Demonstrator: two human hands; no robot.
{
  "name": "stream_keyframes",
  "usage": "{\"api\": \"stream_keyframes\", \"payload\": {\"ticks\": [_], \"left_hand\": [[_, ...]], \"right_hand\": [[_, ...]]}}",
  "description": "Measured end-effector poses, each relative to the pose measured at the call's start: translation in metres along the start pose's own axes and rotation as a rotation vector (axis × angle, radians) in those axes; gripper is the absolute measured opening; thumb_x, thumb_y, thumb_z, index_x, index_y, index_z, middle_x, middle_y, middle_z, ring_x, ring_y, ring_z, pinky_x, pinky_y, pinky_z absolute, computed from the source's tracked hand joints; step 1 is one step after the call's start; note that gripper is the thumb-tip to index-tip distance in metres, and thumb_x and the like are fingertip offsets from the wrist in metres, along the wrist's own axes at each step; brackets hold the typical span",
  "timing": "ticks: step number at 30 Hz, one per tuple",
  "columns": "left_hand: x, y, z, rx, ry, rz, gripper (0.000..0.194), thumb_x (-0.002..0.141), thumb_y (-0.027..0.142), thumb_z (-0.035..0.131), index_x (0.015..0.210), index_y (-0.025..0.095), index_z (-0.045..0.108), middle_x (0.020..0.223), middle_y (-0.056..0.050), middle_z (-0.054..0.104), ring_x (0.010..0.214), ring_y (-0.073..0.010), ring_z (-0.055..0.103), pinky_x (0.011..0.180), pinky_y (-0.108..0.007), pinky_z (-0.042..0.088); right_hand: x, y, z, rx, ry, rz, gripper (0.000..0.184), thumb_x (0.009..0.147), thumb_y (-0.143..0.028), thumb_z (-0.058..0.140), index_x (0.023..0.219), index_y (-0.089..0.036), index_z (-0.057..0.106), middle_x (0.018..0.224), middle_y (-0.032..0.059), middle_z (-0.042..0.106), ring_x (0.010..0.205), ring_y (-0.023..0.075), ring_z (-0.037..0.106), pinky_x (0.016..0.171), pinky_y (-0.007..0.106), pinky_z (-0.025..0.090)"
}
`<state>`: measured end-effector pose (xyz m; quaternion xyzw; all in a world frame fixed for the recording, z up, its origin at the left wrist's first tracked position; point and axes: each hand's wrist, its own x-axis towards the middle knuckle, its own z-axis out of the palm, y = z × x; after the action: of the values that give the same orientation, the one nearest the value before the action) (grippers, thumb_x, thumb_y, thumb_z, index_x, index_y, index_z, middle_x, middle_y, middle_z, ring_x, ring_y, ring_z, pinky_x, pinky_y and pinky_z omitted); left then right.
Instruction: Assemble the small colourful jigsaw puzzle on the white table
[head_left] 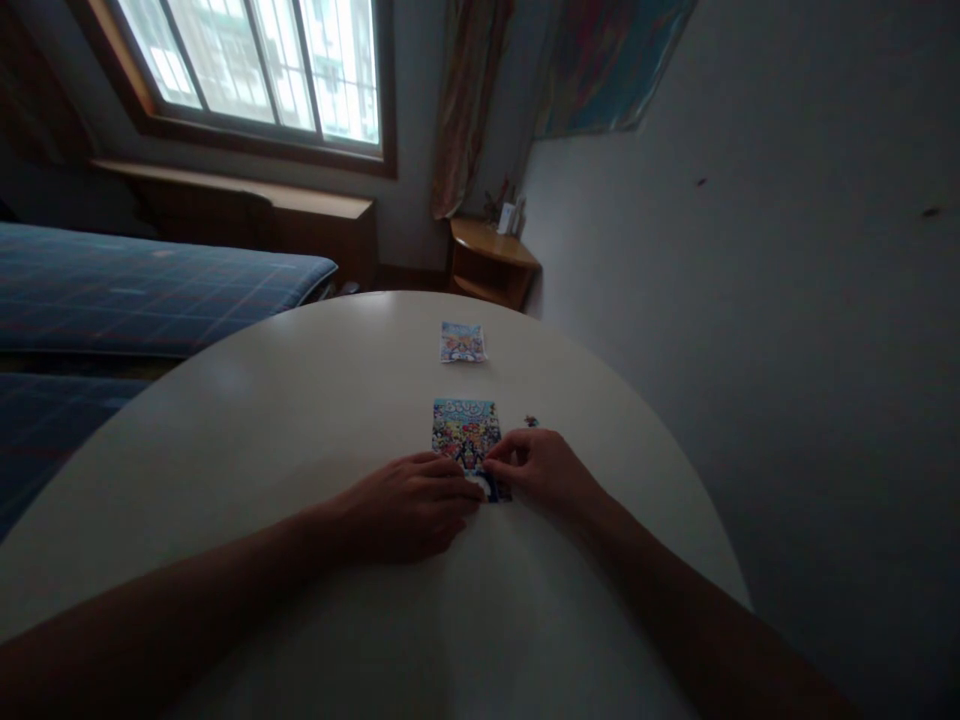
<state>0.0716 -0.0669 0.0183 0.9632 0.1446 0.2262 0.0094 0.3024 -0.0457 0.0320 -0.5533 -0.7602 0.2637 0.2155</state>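
A colourful printed picture, which looks like a small jigsaw puzzle, lies flat on the white round table. My left hand rests flat over its lower left corner, fingers stretched out and touching it. At the picture's lower right side, my right hand is closed, thumb and forefinger pinched at its surface. Whatever is between those fingertips is hidden or too small to name. Just beyond my right hand sits a small loose piece, dark and multicoloured.
Farther back on the table lies a smaller printed sheet in similar colours. A plaid mattress stands to the left. Behind the table are a wooden corner shelf and a window; a plain wall runs along the right.
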Motion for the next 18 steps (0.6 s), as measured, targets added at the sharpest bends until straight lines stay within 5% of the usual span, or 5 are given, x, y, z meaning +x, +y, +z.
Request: {"api": "stream_keyframes", "payload": {"ticks": [18], "left_hand": [[-0.0009, -0.0009, 0.0032, 0.005, 0.014, 0.002, 0.02, 0.094, 0.019, 0.051, 0.11, 0.018, 0.063, 0.118, -0.004, 0.07, 0.103, -0.0189, 0.062, 0.098, -0.036, 0.049]], "right_hand": [[0.0, -0.0019, 0.0029, -0.002, 0.01, -0.028, 0.01, 0.078, -0.026, 0.071, 0.079, -0.019, 0.077, 0.065, 0.0014, 0.065, 0.058, 0.012, 0.053, 0.056, 0.024, 0.04]]}}
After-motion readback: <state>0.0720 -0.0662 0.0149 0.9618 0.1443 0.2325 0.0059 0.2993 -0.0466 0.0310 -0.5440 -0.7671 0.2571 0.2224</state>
